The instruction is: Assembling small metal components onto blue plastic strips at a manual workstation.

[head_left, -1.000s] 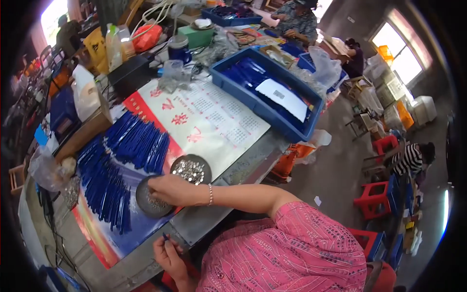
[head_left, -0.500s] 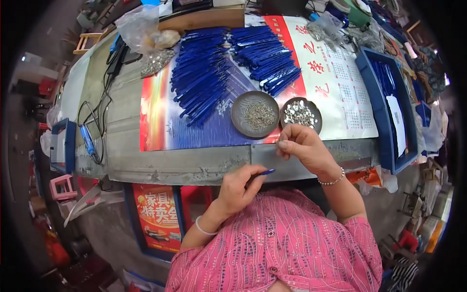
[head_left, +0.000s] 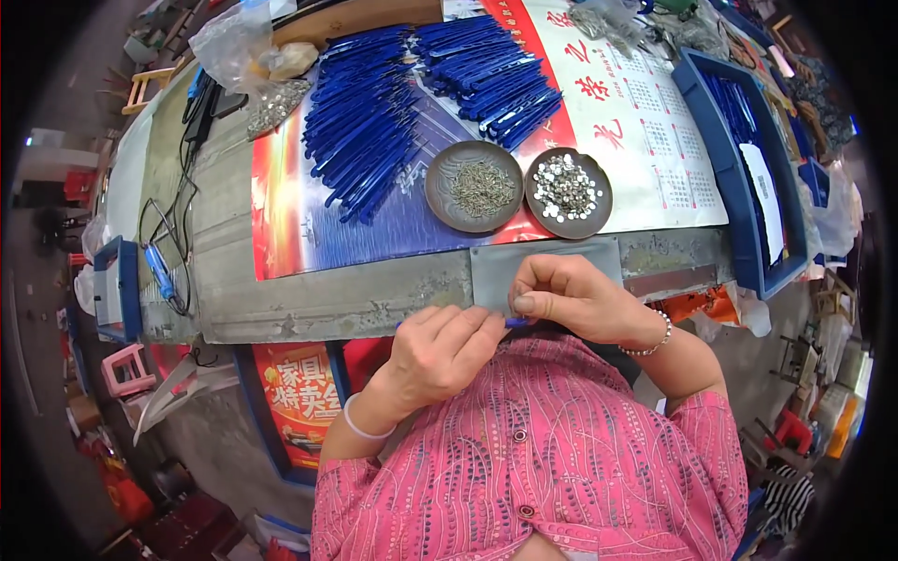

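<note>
My left hand is closed around a slim blue strip, whose end juts out past the fingers on the right. Close beside that end, my right hand is pinched, thumb against forefinger. Whatever sits in the pinch is too small or hidden to make out. Beyond my hands stands a dark round dish of tiny metal pieces. Next to it is a second dish with shiny silvery bits. Farther back lie two fanned piles of similar blue strips, a left one and a right one.
A printed calendar sheet covers much of the worn table. At the right edge stands a blue crate with more strips. Plastic bags, a cable and a blue-handled tool lie on the left.
My right hand has come down and left to the blue strip's end. My left hand has turned to cover more of the strip. The whole view has shifted slightly.
</note>
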A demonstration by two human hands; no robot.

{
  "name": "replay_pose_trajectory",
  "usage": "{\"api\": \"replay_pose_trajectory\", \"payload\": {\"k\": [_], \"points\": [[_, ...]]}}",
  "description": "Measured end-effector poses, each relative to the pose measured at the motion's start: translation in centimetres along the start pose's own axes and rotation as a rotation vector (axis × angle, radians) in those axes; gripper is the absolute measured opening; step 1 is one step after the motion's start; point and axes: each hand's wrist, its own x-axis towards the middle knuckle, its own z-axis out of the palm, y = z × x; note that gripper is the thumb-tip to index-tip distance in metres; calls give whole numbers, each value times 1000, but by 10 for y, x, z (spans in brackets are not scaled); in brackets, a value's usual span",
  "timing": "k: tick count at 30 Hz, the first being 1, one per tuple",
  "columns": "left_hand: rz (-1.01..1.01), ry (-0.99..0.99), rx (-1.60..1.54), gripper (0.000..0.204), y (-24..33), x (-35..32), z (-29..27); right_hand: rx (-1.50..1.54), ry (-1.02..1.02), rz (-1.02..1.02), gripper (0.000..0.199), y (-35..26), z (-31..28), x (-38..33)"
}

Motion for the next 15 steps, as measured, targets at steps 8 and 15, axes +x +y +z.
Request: {"api": "replay_pose_trajectory", "payload": {"k": [8, 15], "points": [[36, -23, 19, 29, -1, -2, -2, -129, -13, -27, 22, -5, 3, -1], [6, -35, 6, 27, -1, -7, 0, -529, 58, -233, 20, -6, 11, -2]]}}
